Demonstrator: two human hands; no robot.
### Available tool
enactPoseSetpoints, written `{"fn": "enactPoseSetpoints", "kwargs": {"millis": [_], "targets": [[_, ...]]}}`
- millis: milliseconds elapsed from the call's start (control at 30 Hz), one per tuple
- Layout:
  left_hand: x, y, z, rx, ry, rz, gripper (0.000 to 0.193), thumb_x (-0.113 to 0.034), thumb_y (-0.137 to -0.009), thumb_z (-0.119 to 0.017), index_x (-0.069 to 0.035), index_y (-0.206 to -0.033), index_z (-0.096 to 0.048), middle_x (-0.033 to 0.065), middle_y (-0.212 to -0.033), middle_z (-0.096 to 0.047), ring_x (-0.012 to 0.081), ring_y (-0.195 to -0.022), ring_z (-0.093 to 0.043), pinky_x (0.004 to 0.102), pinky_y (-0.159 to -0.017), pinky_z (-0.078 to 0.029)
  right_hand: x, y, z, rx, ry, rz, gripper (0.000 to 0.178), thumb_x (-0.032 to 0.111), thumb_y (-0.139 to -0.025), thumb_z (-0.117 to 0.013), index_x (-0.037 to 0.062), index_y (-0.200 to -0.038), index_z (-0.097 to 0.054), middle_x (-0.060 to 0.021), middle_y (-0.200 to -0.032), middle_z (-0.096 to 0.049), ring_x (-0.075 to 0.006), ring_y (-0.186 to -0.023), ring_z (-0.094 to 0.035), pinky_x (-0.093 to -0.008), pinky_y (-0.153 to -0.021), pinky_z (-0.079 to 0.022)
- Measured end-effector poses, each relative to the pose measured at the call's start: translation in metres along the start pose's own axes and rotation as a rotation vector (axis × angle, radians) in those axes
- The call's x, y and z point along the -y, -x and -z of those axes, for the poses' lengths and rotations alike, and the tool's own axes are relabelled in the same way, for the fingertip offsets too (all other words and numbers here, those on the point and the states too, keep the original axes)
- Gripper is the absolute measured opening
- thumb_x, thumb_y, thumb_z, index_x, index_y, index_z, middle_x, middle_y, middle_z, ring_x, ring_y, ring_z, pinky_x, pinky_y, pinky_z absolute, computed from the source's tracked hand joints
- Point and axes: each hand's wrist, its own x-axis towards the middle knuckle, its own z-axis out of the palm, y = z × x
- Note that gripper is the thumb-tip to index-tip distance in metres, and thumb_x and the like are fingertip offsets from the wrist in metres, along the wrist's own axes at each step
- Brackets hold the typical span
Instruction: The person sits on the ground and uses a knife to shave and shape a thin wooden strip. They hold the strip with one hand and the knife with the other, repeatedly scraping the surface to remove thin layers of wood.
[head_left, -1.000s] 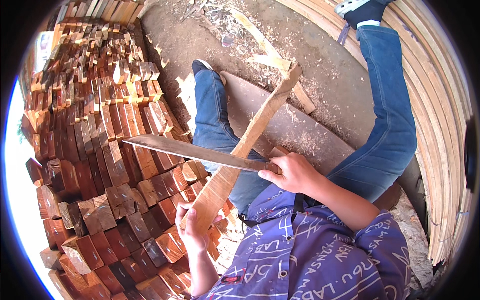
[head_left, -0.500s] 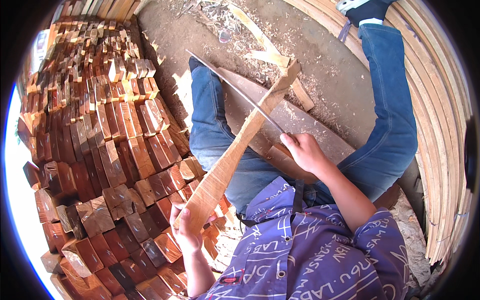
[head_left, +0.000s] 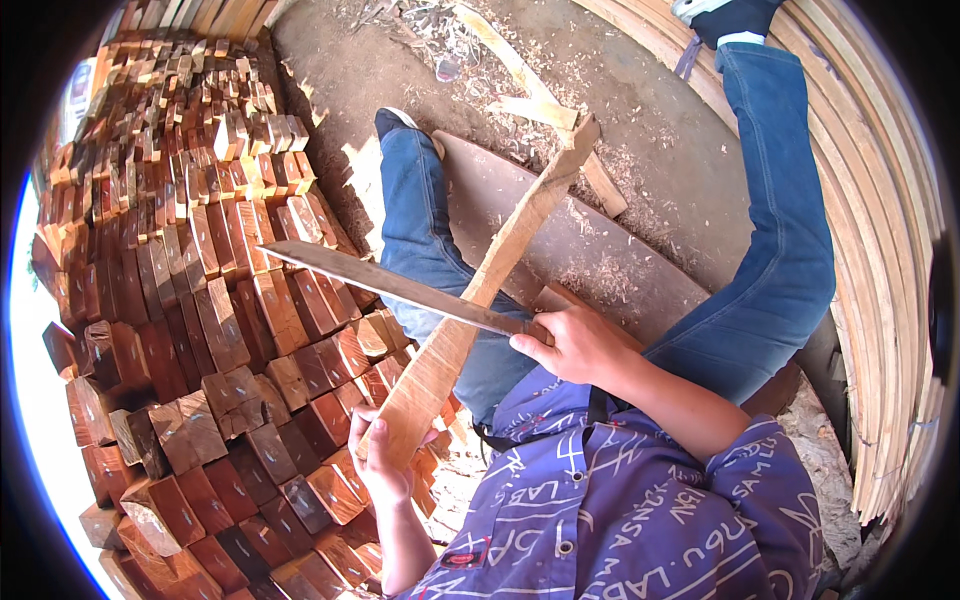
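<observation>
My left hand (head_left: 382, 462) is closed round the broad lower end of a long, tapering piece of pale wood (head_left: 432, 372). This wood slants up and away to the right, and its narrow, notched far end lies over the board on the ground. Gripped in my right hand (head_left: 578, 346) is a machete (head_left: 370, 278), its handle mostly hidden by the fingers. The long blade points left and crosses over the middle of the wood; whether it touches cannot be told. A brown board (head_left: 480, 190) lies between my legs, sprinkled with shavings.
Stacked wooden blocks (head_left: 210, 420) fill the left side, close to my left arm. Long pale strips of timber (head_left: 850, 200) curve along the right. Offcuts (head_left: 520, 70) and shavings lie on the ground ahead. My outstretched legs (head_left: 770, 200) flank the board.
My right hand has come nearer and slightly left, bringing the machete down along the wood. Its blade has swung from pointing away to pointing left. My left hand has hardly moved.
</observation>
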Motion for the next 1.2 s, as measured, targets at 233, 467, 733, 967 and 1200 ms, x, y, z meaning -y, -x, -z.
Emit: {"fn": "enactPoseSetpoints", "kwargs": {"millis": [233,467,733,967,1200], "targets": [[-0.007,0.005,-0.005,0.073,-0.003,0.0,0.022,-0.026,-0.093,-0.055,-0.006,-0.093,-0.048,0.0126,-0.092,-0.059,0.0269,-0.085,-0.067,0.0458,-0.063,-0.063,-0.041,-0.014,0.0,-0.088,0.041,-0.03,0.065,0.061,-0.089,-0.057,-0.0022,-0.076,-0.068,-0.0246,-0.071,-0.065,-0.0433,-0.072,-0.066,-0.0498,-0.068,-0.052],[0.005,-0.007,0.007,-0.056,0.059,0.068,0.02,-0.024,-0.093,-0.056,-0.006,-0.09,-0.048,0.0101,-0.089,-0.056,0.0254,-0.081,-0.064,0.0493,-0.063,-0.062,0.004,-0.004,0.0,0.039,0.064,0.001,0.067,0.062,-0.089,-0.056,-0.0026,-0.071,-0.066,-0.0248,-0.068,-0.064,-0.0419,-0.068,-0.066,-0.0484,-0.064,-0.053],[0.004,0.001,0.007,-0.046,0.03,0.061,0.021,-0.026,-0.095,-0.055,-0.006,-0.089,-0.05,0.0085,-0.086,-0.056,0.0221,-0.082,-0.063,0.0489,-0.063,-0.063,-0.044,-0.014,-0.003,-0.077,0.156,-0.008,0.065,0.061,-0.089,-0.056,-0.0016,-0.075,-0.068,-0.0226,-0.068,-0.065,-0.0421,-0.071,-0.067,-0.0489,-0.065,-0.053],[0.016,-0.01,0.014,-0.112,0.029,0.053,0.026,-0.029,-0.095,-0.055,-0.006,-0.084,-0.047,0.0084,-0.086,-0.057,0.0228,-0.078,-0.063,0.0488,-0.062,-0.063,0.0,-0.003,-0.011,0.072,0.187,0.05,0.066,0.063,-0.088,-0.056,0.0006,-0.069,-0.066,-0.0225,-0.066,-0.065,-0.0403,-0.067,-0.067,-0.0492,-0.062,-0.053],[0.009,0.005,0.003,0.01,-0.016,0.0,0.022,-0.026,-0.095,-0.054,-0.006,-0.087,-0.049,0.0079,-0.085,-0.055,0.0224,-0.081,-0.063,0.0462,-0.059,-0.063,-0.093,-0.04,0.023,-0.133,0.163,-0.321,0.07,0.064,-0.089,-0.053,-0.0039,-0.084,-0.07,-0.0298,-0.076,-0.065,-0.044,-0.081,-0.067,-0.0507,-0.072,-0.052]]}}
